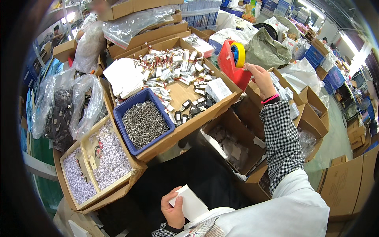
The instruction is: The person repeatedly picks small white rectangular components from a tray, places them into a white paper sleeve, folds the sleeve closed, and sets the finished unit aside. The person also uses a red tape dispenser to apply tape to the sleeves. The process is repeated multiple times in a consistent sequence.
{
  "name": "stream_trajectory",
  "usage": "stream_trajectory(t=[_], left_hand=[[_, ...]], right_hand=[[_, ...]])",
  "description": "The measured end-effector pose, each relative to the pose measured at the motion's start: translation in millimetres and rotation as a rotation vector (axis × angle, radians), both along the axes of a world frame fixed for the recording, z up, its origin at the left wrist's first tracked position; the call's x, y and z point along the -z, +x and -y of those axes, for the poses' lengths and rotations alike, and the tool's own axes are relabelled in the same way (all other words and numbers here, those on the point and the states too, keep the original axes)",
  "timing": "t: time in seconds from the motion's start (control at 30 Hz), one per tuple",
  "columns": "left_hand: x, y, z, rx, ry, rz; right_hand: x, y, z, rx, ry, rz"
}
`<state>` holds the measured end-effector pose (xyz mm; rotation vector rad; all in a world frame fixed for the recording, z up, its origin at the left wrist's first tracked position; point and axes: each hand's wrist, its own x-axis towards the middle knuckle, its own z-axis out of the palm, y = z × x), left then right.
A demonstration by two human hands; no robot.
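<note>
My left hand (173,208) grips a small white box (190,203) low in front of my body, thumb on its face. My right hand (260,80) reaches out to a red tape dispenser (227,63) with a yellow-cored roll (238,55). Thumb and forefinger are pinched together at the dispenser's cutting end, on the tape; the clear strip itself is hard to make out. Left of the dispenser, a shallow cardboard tray (179,93) bears many silver battery packs with wires, black small devices (189,107), a stack of white cards (123,77) and a white box (218,90).
A blue bin (171,125) full of small metal screws stands at the tray's near corner. Beside it lies a divided wooden tray (81,147) of small white parts. Open cartons (233,136) stand below my right arm. Plastic bags (63,106) of black parts are at left.
</note>
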<state>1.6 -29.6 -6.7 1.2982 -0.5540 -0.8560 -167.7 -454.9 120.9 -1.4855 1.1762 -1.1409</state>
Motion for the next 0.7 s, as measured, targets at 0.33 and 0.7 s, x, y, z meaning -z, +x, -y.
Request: stream_trajectory(t=[0.33, 0.7], left_hand=[[-1.8, -1.5, -5.1, -0.015, -0.007, -0.005], [-1.6, -4.4, -5.5, -0.028, -0.011, -0.038]], right_hand=[[-5.5, 7.4, -11.9, 0.029, -0.060, 0.218], [17.9, 0.0, -44.9, 0.015, 0.179, 0.376]])
